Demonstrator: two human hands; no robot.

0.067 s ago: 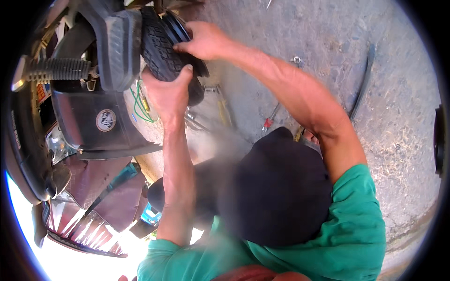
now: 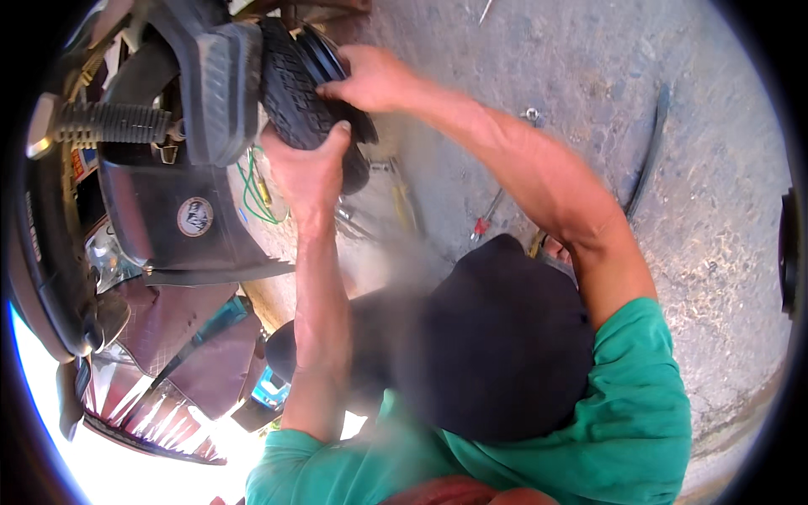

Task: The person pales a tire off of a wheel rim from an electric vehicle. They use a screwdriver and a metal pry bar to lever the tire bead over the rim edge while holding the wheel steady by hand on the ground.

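A black treaded tyre (image 2: 290,82) with a dark wheel rim (image 2: 318,55) stands at the upper left, close against the vehicle's black plastic part. My left hand (image 2: 305,167) grips the near edge of the tyre, thumb up on the tread and fingers hidden on the far side. Further back, my right hand (image 2: 374,78) is curled over the rim at the wheel's right side, its thumb pointing left across the gap beside the tyre. The ends of its fingers are hidden by the rim.
Left of the wheel are a ribbed rod (image 2: 114,124) and a black mudguard (image 2: 168,210) with a round sticker. Thin green wires (image 2: 251,189) hang beside my left wrist. A red-handled tool (image 2: 481,227) and a long dark bar (image 2: 651,156) lie on the concrete floor (image 2: 581,50).
The whole scene has shifted slightly to the right in view. Both hands keep their places on the wheel.
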